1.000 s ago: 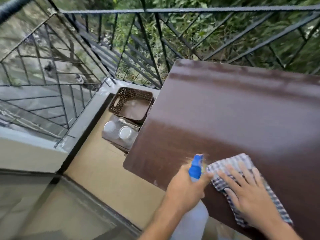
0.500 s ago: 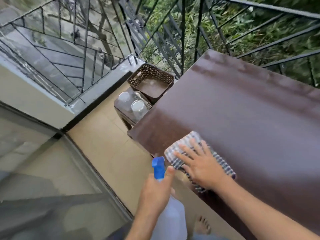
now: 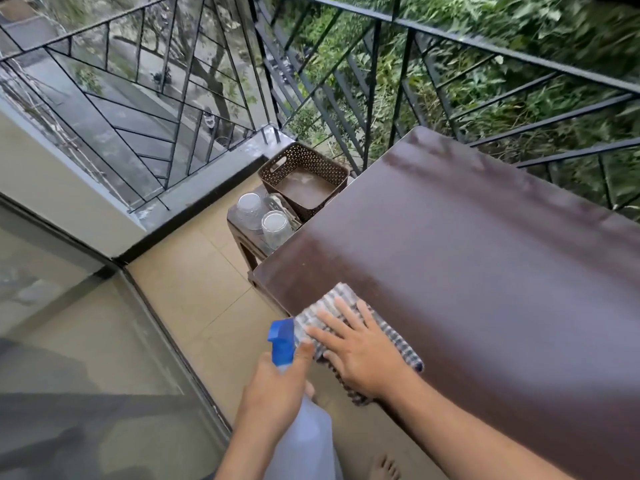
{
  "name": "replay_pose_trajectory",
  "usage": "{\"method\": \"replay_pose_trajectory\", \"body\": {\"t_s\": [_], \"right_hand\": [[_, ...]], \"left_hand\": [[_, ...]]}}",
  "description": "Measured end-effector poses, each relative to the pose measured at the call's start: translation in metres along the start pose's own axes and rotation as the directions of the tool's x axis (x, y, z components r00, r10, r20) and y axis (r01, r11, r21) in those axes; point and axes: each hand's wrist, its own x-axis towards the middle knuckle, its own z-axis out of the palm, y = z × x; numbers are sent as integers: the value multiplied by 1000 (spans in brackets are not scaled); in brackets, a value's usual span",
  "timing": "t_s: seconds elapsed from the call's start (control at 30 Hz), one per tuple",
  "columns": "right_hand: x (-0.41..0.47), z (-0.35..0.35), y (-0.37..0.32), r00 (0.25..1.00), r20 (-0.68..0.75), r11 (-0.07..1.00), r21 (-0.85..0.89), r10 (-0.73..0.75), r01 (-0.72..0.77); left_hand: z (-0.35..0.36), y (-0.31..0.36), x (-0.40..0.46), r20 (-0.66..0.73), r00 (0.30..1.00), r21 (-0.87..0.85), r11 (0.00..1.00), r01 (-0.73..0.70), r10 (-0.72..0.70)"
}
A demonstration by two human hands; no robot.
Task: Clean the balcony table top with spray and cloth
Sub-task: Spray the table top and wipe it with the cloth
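The dark brown table top (image 3: 485, 271) fills the right half of the view. A checked cloth (image 3: 332, 303) lies at its near left edge, partly hanging over. My right hand (image 3: 360, 351) presses flat on the cloth with fingers spread. My left hand (image 3: 273, 386) grips the neck of a clear spray bottle (image 3: 304, 441) with a blue nozzle (image 3: 282, 341), held off the table just left of the cloth, index finger at the trigger.
A low brown stool (image 3: 246, 233) left of the table carries two upturned glasses (image 3: 275, 225) and a brown perforated basket (image 3: 304, 178). Black metal railing (image 3: 398, 84) encloses the balcony. Tan floor tiles (image 3: 194, 292) and a glass door (image 3: 86, 341) lie to the left.
My right hand has slid the cloth along the table's near edge toward the left corner, closing on the spray bottle. The camera has swung, bringing more railing into view.
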Motion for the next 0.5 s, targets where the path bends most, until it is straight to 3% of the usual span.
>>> {"method": "replay_pose_trajectory", "body": {"t_s": [0.2, 0.3, 0.37, 0.43, 0.5], "right_hand": [[-95, 9, 15, 996, -20, 997, 6, 83, -83], [-120, 5, 49, 971, -58, 972, 28, 233, -232], [-135, -1, 81, 898, -91, 902, 64, 431, -427], [-152, -9, 108, 776, -88, 780, 90, 625, -619], [-172, -9, 126, 679, -80, 683, 106, 730, -723]], "left_hand": [[19, 17, -9, 30, 997, 38, 997, -69, 68], [31, 26, -15, 63, 994, 12, 996, -86, 85], [38, 35, -18, 80, 988, -1, 992, -129, 128], [44, 45, -19, 106, 975, 39, 979, -202, 197], [48, 56, -20, 134, 965, 43, 972, -231, 224]]}}
